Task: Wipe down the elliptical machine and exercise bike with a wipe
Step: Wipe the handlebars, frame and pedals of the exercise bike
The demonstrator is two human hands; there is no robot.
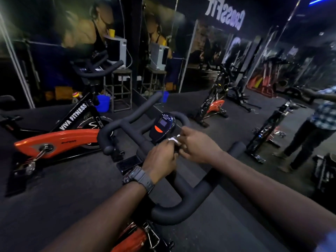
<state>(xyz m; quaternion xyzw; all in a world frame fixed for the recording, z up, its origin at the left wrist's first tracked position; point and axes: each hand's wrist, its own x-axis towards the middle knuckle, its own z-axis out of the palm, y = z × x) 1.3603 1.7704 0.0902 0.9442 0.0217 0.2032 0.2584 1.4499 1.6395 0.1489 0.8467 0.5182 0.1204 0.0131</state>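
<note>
Over the handlebar of the nearest exercise bike, both hands meet just below the console. Left hand curled, fingers drawn in, pinching one end of a small white wipe. Right hand fingers also bunched on the other end of the same wipe; hands touching or nearly so. Wipe is crumpled small, mostly hidden between the fingers, held above the bar's centre stem; can't tell if it touches the bar. Dark watch on left wrist. Console has a small screen and an orange button, sits between the bar's forward loops. Orange frame of this bike shows at bottom edge. Second bike, orange and black, lettered VIVA FITNESS, stands to the left on dark floor. Blue bucket behind it near a metal stand. Mirror wall ahead. Another person in a checked shirt stands far right.
</note>
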